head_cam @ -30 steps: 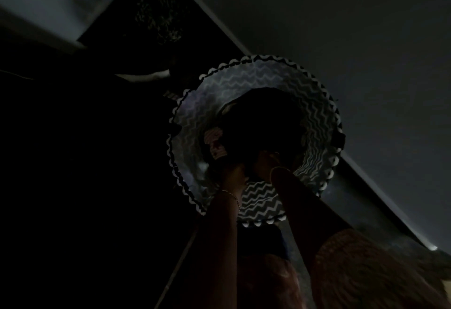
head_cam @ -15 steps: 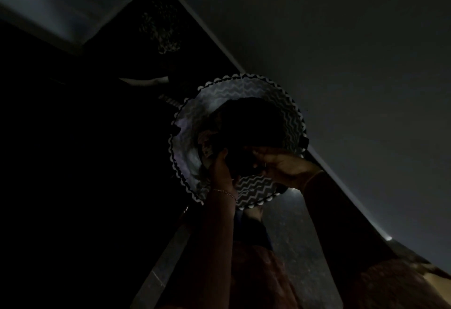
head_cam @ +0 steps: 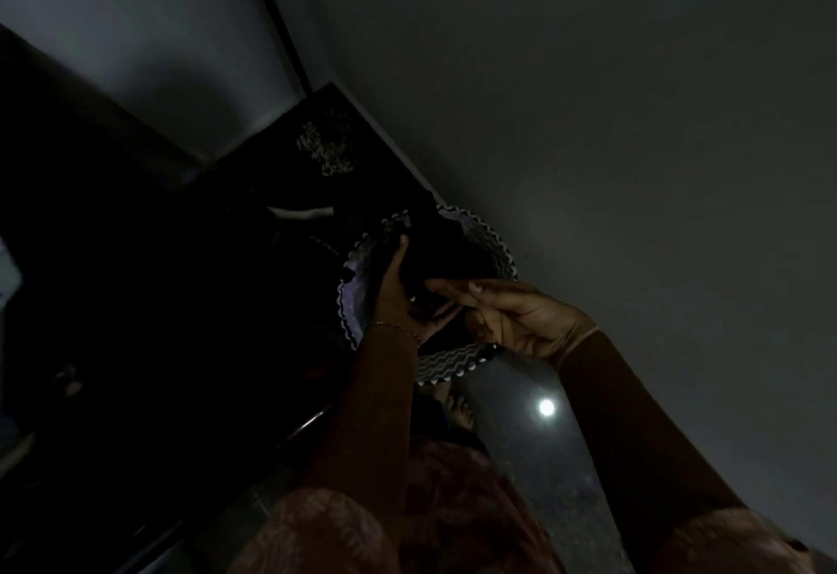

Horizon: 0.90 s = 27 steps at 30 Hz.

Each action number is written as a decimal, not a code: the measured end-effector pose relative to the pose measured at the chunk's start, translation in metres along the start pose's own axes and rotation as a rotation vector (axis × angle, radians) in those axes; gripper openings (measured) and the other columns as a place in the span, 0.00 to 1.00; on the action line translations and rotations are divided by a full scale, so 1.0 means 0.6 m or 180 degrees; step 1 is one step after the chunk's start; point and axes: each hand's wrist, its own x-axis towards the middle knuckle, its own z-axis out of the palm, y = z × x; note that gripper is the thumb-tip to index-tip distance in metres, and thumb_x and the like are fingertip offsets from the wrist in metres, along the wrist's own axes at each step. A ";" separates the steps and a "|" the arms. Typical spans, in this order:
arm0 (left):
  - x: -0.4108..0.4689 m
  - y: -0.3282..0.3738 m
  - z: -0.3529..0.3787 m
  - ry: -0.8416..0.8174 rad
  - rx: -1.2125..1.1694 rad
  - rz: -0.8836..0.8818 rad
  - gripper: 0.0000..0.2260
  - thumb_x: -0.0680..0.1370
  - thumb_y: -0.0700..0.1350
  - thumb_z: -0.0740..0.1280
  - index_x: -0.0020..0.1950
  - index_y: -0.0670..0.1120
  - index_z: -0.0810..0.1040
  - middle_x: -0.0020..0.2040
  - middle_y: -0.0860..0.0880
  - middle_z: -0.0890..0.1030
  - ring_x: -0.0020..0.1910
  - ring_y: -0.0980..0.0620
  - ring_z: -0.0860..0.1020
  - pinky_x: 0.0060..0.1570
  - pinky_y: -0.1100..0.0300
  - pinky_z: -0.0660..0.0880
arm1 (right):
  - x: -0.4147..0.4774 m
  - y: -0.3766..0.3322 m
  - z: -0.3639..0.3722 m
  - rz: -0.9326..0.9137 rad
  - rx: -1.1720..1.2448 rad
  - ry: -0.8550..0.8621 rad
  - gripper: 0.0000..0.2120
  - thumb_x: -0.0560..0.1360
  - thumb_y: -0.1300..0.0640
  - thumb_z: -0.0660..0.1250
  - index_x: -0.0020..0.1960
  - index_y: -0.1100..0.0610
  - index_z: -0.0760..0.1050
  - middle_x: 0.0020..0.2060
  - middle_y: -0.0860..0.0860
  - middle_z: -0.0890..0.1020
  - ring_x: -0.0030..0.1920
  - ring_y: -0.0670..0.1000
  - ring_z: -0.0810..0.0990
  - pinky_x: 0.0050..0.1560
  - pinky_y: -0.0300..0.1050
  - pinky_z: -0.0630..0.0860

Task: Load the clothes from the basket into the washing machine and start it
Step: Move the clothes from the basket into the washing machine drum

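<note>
The room is very dark. A round laundry basket (head_cam: 448, 360) with a black-and-white zigzag pattern stands on the floor by the wall. A dark piece of clothing (head_cam: 441, 251) is lifted above its opening. My left hand (head_cam: 396, 297) grips the cloth from the left side. My right hand (head_cam: 512, 319) holds its lower edge from the right, fingers pinched on the fabric. The washing machine cannot be made out in the darkness.
A grey wall (head_cam: 634, 120) fills the right side. A glossy floor strip shows a bright light reflection (head_cam: 546, 407). My bare foot (head_cam: 459, 410) stands just below the basket. A dark mat with a pale pattern (head_cam: 328, 149) lies beyond the basket. The left side is black.
Both hands have come up out of the basket with the dark clothing. The view has pulled back, so the basket looks smaller and farther away.
</note>
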 end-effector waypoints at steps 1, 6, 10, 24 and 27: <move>-0.019 0.006 0.008 -0.0027 0.0082 0.0117 0.23 0.78 0.61 0.59 0.65 0.47 0.75 0.52 0.44 0.82 0.55 0.45 0.77 0.58 0.51 0.73 | -0.010 -0.005 0.018 -0.0018 0.0039 -0.0070 0.29 0.67 0.49 0.76 0.64 0.59 0.76 0.66 0.51 0.76 0.38 0.43 0.81 0.38 0.35 0.77; -0.112 0.024 0.031 -0.0067 0.0553 0.0424 0.16 0.83 0.45 0.53 0.65 0.42 0.74 0.44 0.42 0.84 0.34 0.44 0.82 0.39 0.73 0.77 | -0.049 -0.021 0.074 0.0004 -0.0096 -0.0227 0.27 0.67 0.46 0.75 0.63 0.56 0.77 0.66 0.50 0.75 0.36 0.44 0.78 0.40 0.37 0.78; -0.161 0.038 0.027 0.0144 0.0814 0.0438 0.11 0.83 0.42 0.56 0.46 0.42 0.75 0.23 0.45 0.77 0.18 0.52 0.75 0.17 0.68 0.69 | -0.074 -0.032 0.110 0.0286 -0.1090 -0.0103 0.23 0.79 0.50 0.60 0.71 0.57 0.67 0.70 0.53 0.71 0.40 0.46 0.81 0.43 0.36 0.77; -0.349 0.063 0.009 -0.0191 0.1756 0.1078 0.08 0.72 0.32 0.64 0.47 0.37 0.80 0.45 0.40 0.81 0.44 0.42 0.79 0.47 0.52 0.78 | -0.121 -0.037 0.206 0.0292 -0.2872 0.1464 0.16 0.80 0.60 0.59 0.67 0.58 0.70 0.54 0.54 0.80 0.43 0.47 0.77 0.41 0.38 0.71; -0.384 0.069 0.013 -0.0359 0.1899 0.1286 0.08 0.72 0.30 0.64 0.46 0.38 0.81 0.44 0.41 0.81 0.42 0.43 0.79 0.44 0.53 0.78 | -0.116 -0.037 0.214 -0.0471 -0.2944 0.1851 0.19 0.76 0.66 0.64 0.65 0.56 0.67 0.49 0.54 0.78 0.47 0.51 0.79 0.46 0.41 0.78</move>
